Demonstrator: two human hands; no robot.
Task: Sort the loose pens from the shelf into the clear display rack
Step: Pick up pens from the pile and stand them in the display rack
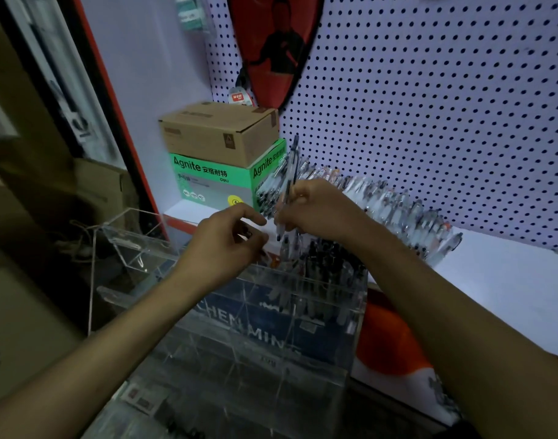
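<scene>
My right hand (315, 207) grips a clear pen (289, 182) almost upright, tip down, above the back row of the clear display rack (227, 353). Several dark-capped pens (325, 261) stand in the rack's back right compartments. My left hand (227, 242) hovers over the rack's back left part with fingers curled and the index finger stretched toward the pen; I cannot tell whether it holds something small. A long row of loose pens (398, 204) lies on the white shelf (509, 280) against the pegboard.
A brown carton (220, 131) sits on a green Agnite box (214, 182) at the shelf's left end. A white pegboard (429, 106) backs the shelf, with a red bag (271, 42) hanging on it. An empty clear acrylic stand (125, 245) is left of the rack.
</scene>
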